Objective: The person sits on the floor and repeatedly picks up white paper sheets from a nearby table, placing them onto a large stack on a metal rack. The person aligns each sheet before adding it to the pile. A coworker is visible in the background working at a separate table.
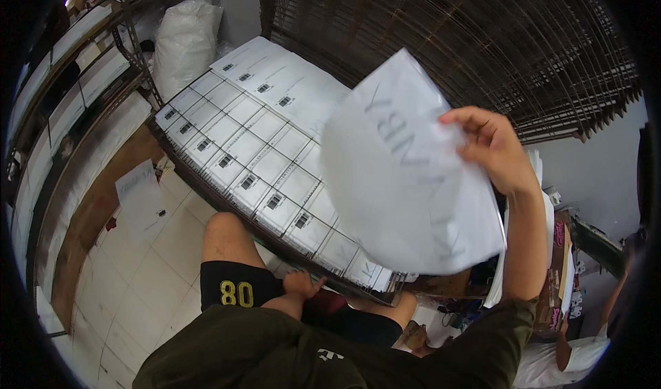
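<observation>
My right hand point(492, 148) is closed on the edge of a large white printed sheet point(385, 175), pinched between thumb and fingers. The sheet hangs tilted and bowed above the right end of a wire drying rack point(241, 124), with big grey letters across its face. On that rack lie rows of overlapping white sheets point(275, 103), printed with dark code marks. Low by my lap, near the rack's front edge, my left hand point(301, 286) rests with its fingers partly stretched out and nothing visible in it. The raised sheet hides part of the rack.
Many rusty wire racks point(441, 38) stand tilted up behind. A loose printed sheet point(141, 196) lies on the tiled floor at left, beside shelving point(103, 182). A stuffed white sack point(187, 45) stands at the back. Boxes point(556, 272) and another person's arm point(613, 292) are at right.
</observation>
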### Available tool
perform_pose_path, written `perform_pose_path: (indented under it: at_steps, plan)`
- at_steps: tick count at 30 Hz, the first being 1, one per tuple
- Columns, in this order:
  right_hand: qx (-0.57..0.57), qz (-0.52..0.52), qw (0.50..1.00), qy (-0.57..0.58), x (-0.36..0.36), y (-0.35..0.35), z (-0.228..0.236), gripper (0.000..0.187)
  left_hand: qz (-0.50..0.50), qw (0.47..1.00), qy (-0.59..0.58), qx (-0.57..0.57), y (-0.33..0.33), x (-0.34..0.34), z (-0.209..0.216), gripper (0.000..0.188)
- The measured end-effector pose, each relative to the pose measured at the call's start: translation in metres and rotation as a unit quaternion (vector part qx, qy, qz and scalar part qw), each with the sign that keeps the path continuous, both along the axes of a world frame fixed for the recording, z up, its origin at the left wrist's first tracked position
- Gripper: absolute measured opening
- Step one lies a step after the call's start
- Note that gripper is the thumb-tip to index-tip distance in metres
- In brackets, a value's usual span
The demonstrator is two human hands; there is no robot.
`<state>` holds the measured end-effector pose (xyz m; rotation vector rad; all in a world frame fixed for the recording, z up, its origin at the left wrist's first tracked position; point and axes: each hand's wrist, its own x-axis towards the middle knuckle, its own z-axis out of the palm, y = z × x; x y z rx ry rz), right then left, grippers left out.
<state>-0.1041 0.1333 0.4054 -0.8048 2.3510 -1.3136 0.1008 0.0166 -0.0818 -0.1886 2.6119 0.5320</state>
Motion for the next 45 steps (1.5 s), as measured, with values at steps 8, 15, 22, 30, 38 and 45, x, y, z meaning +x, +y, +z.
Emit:
perform_pose_path:
  at_steps: [8, 15, 22, 30, 38, 45]
  plan:
    - [-0.255, -0.212, 0.940, -0.080, -0.137, 0.064, -0.166, 0.063, -0.010, 0.999, -0.024, 0.022, -0.001, -0.006, 0.004, 0.076]
    - [-0.324, -0.337, 0.873, -0.139, -0.217, 0.081, -0.355, 0.067, 0.007, 0.999, -0.029, 0.036, 0.000, -0.003, -0.004, 0.073]
    - [-0.296, -0.405, 0.856, -0.125, -0.252, 0.095, -0.428, 0.065, -0.009, 0.999, -0.047, 0.017, 0.001, -0.007, -0.001, 0.071]
    - [-0.243, -0.408, 0.870, -0.134, -0.259, 0.093, -0.428, 0.066, -0.019, 0.999, -0.043, 0.002, 0.003, -0.007, -0.005, 0.068]
    - [-0.240, -0.385, 0.883, -0.122, -0.267, 0.105, -0.448, 0.068, -0.023, 0.998, -0.057, 0.000, 0.001, -0.010, 0.000, 0.068]
    - [-0.120, -0.480, 0.868, -0.039, -0.250, 0.091, -0.424, 0.065, -0.018, 0.998, -0.064, 0.009, 0.002, -0.010, 0.002, 0.068]
